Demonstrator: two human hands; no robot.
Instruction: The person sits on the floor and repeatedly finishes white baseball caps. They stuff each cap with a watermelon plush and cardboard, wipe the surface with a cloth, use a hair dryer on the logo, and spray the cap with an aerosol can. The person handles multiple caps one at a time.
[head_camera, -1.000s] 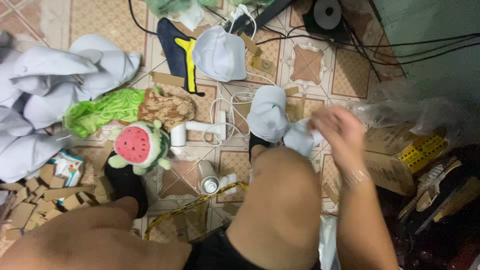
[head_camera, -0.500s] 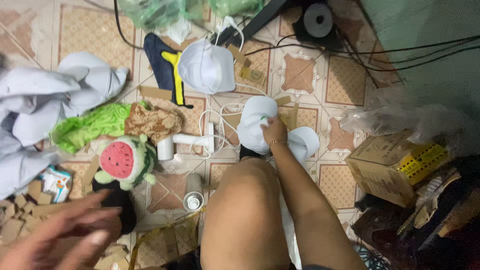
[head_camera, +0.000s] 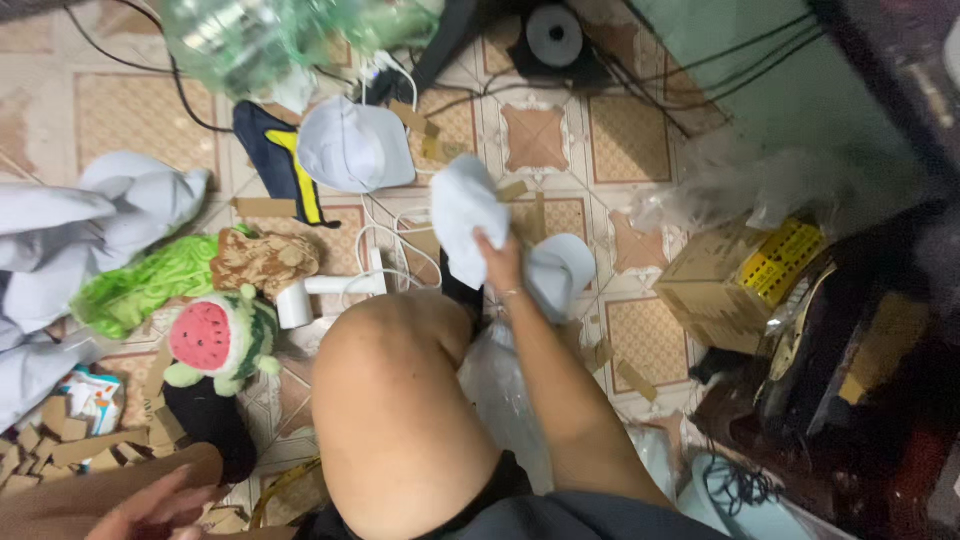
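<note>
My right hand (head_camera: 500, 262) reaches out past my bare knee (head_camera: 395, 360) and grips a pale blue cloth hat (head_camera: 462, 205), lifted above the tiled floor. A second pale hat (head_camera: 558, 272) lies just right of that hand. My left hand (head_camera: 155, 510) hovers at the bottom left edge with its fingers spread and nothing in them, near scraps of cardboard (head_camera: 70, 445). A crinkled clear plastic bag (head_camera: 505, 385) lies under my right forearm.
A third pale hat (head_camera: 352, 148), a navy and yellow cloth (head_camera: 280, 165), a white hair dryer (head_camera: 325, 290) with cable, a watermelon plush toy (head_camera: 212, 340) and green fabric (head_camera: 150, 282) litter the floor. Pale clothes (head_camera: 70, 240) lie left; cardboard boxes (head_camera: 735, 275) stand right; black cables (head_camera: 640, 85) cross the top.
My right hand has lifted the pale hat up and to the left, away from the second hat. My left hand has dropped toward the bottom left corner.
</note>
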